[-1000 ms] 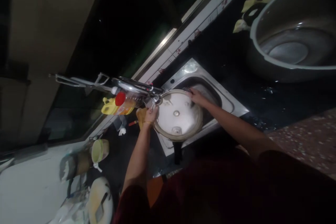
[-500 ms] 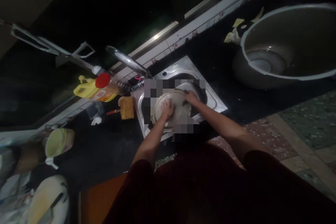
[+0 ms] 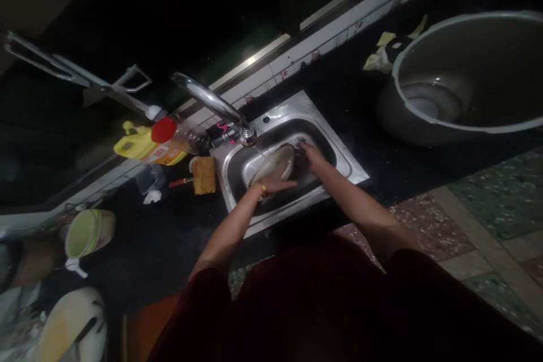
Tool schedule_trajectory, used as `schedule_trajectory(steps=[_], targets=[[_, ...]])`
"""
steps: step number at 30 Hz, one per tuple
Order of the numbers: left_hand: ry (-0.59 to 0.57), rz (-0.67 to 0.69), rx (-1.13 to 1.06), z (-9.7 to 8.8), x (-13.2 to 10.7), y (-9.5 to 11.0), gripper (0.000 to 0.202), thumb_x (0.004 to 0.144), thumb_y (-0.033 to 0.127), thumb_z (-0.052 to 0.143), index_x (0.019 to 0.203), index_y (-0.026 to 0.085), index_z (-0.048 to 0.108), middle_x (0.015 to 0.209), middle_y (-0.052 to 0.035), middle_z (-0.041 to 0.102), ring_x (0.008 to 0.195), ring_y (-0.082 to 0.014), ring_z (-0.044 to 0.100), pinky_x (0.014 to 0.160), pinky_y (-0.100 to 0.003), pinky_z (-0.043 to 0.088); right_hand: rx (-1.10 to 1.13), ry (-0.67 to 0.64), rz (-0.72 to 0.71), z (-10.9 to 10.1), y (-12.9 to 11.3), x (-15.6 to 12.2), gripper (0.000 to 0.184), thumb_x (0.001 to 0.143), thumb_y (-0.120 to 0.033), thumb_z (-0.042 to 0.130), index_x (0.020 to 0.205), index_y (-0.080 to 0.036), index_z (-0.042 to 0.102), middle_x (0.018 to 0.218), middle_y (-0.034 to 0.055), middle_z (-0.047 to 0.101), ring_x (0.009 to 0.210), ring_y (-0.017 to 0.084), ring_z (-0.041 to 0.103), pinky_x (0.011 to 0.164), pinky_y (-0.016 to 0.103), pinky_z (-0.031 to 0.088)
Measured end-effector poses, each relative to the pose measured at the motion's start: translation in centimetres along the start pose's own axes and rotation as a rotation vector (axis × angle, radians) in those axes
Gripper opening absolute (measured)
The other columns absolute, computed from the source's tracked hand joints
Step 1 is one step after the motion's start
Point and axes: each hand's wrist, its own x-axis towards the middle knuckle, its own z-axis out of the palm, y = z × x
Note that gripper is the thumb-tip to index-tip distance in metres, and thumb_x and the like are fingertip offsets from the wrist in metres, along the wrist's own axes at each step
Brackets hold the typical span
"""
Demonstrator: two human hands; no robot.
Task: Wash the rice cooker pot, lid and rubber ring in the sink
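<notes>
Over the sink (image 3: 297, 103), a pale round plate (image 3: 278, 159) is tilted up on its side under the tap. My left hand (image 3: 275, 182) grips its near edge, thumb stretched out to the right. My right hand (image 3: 311, 155) is closed round a dark scouring pad (image 3: 300, 144), just right of the plate and apart from it. From the curved metal tap (image 3: 248, 134) a thin stream of water falls toward the plate. The fingers of my left hand behind the plate are partly hidden.
A large metal pot (image 3: 424, 107) stands right on the dark counter. Left of the sink are a brown sponge (image 3: 204, 175), a red-handled tool (image 3: 180, 182), a yellow bottle (image 3: 133, 146), a red-lidded jar (image 3: 164, 130) and a green-rimmed tub (image 3: 87, 233). A cutting board (image 3: 70, 322) lies lower left.
The plate has gone from lying fairly flat to tilted up. My left hand has moved from its face to its near edge. My right hand with the scouring pad has come off the rim.
</notes>
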Motion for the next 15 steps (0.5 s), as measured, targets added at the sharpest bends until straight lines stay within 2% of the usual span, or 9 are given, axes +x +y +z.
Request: schedule_trajectory(steps=[3,6,9,11,13,15], targets=[[0.03,-0.026,0.121,-1.3,-1.7,-0.2,0.056,0.08,0.03,0.063,0.134,0.017,0.052,0.121,-0.0129,0.065,0.112,-0.0261,0.061,0.095,-0.033,0.044,-0.097,-0.023,-0.099,1.0,-0.9,-0.3,0.017,0.084,-0.033,0.053,0.094,-0.021,0.06,0.082,0.0004,0.067,0.072,0.014,0.063,0.067,0.027,0.053],[0.158,-0.023,0.065,-2.7,-2.5,-0.5,0.04,0.084,0.029,0.055,0.122,0.015,0.061,0.104,-0.01,0.07,0.097,-0.0227,0.065,0.086,-0.031,0.048,-0.39,-0.068,-0.404,3.1,-1.6,-1.6,0.029,0.085,-0.036,0.05,0.107,-0.02,0.062,0.103,0.0058,0.069,0.097,0.019,0.063,0.086,0.035,0.051],[0.229,0.014,-0.045,-3.7,-1.9,-0.6,0.027,0.08,0.025,0.059,0.102,0.014,0.068,0.089,-0.0062,0.071,0.083,-0.0191,0.064,0.077,-0.027,0.048,-0.76,-0.289,-0.806,5.8,-1.7,-3.4,0.035,0.084,-0.031,0.052,0.115,-0.021,0.063,0.124,0.0074,0.063,0.125,0.022,0.049,0.108,0.042,0.034],[0.275,-0.001,-0.094,-3.9,-1.2,-0.7,0.02,0.076,0.021,0.06,0.091,0.012,0.07,0.083,-0.0061,0.071,0.077,-0.0179,0.062,0.074,-0.026,0.048,-0.955,-0.442,-0.973,7.0,-2.0,-3.5,0.034,0.084,-0.028,0.053,0.115,-0.021,0.065,0.127,0.0074,0.062,0.133,0.023,0.041,0.115,0.046,0.02],[0.325,-0.001,-0.149,-4.1,-0.6,-0.8,0.02,0.076,0.022,0.06,0.088,0.011,0.069,0.081,-0.0054,0.07,0.075,-0.0168,0.061,0.072,-0.025,0.047,-1.048,-0.41,-0.983,7.3,-2.7,-2.1,0.032,0.086,-0.026,0.051,0.113,-0.018,0.066,0.125,0.0086,0.063,0.133,0.025,0.04,0.116,0.048,0.015],[0.345,0.027,-0.228,-4.4,-0.5,-1.1,0.024,0.078,0.028,0.059,0.091,0.011,0.069,0.08,-0.0036,0.069,0.075,-0.0157,0.06,0.071,-0.024,0.046,-1.043,-0.269,-0.808,7.0,-3.8,0.2,0.032,0.088,-0.025,0.045,0.11,-0.015,0.067,0.12,0.0102,0.065,0.125,0.026,0.049,0.112,0.047,0.025]])
